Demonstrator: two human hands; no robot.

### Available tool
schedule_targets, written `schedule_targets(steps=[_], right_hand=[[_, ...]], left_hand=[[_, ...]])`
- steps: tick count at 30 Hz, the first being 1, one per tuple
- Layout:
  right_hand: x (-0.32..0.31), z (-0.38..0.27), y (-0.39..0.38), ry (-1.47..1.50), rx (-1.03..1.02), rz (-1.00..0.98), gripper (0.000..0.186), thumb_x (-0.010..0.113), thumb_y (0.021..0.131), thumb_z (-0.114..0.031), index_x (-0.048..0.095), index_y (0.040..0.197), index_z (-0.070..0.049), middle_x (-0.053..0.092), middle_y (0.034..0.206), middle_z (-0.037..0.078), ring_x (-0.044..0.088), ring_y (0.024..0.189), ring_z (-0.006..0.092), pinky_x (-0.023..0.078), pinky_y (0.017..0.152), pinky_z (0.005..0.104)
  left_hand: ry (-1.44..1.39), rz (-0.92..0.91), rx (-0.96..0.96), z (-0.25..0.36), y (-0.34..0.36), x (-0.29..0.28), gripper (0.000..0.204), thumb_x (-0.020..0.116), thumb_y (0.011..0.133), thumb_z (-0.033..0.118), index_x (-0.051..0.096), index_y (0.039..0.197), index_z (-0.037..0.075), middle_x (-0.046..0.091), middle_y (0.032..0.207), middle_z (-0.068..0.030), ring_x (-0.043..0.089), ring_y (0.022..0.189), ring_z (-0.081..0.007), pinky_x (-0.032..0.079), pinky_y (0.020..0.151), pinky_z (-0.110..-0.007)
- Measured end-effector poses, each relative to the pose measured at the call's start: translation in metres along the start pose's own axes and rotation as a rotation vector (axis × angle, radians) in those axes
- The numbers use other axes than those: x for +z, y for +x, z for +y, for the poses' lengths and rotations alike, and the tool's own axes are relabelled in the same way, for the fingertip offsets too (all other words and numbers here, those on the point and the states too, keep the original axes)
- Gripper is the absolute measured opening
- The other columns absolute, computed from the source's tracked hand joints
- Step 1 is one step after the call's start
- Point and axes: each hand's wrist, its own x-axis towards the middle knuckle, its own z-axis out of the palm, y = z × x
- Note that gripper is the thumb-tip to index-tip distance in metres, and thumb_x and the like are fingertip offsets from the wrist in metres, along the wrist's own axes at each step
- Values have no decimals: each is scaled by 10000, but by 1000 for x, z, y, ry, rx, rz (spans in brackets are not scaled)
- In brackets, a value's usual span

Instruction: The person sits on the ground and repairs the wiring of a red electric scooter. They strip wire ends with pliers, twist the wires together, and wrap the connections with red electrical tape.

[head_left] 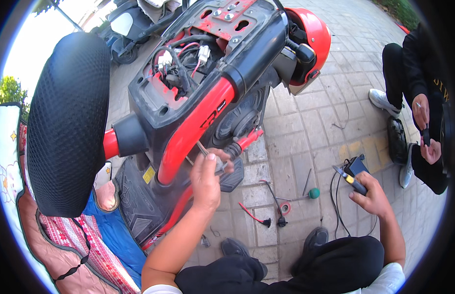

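A red and black electric scooter stands tilted before me, its seat lifted and loose wires with white connectors showing in the open bay. My left hand is closed beside its red frame tube, fingers slightly blurred. A thin grey cable sticks up out of those fingers; its lower part is hidden. Off to the right, my right hand grips a utility knife with a yellow and black handle. Its metal blade points up and left, well apart from the scooter.
On the paving lie a screwdriver with a green ball handle, a red tape roll, cut leads with black plugs and a black box with a cord. Another person crouches at right. A quilted cover hangs at left.
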Motion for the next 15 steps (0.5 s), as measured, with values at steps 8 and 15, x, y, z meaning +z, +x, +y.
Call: schedule_targets(steps=[8, 15], right_hand=[[6, -95, 78, 89, -468, -425, 233, 722, 849, -171, 642, 966, 13, 565, 1034, 181, 562, 938, 348, 465, 838, 398], [61, -144, 122, -65, -678, -212, 275, 724, 827, -125, 655, 1040, 35, 573, 1168, 207, 561, 1066, 360, 463, 920, 424]], left_hand=[[-63, -205, 21, -6, -3, -10, 257, 461, 1049, 239, 518, 1210, 47, 628, 1016, -118, 620, 852, -212, 504, 799, -383], [-113, -269, 63, -10, -4, -22, 301, 541, 986, 114, 443, 1266, 65, 605, 1129, -130, 614, 983, -223, 484, 931, -414]])
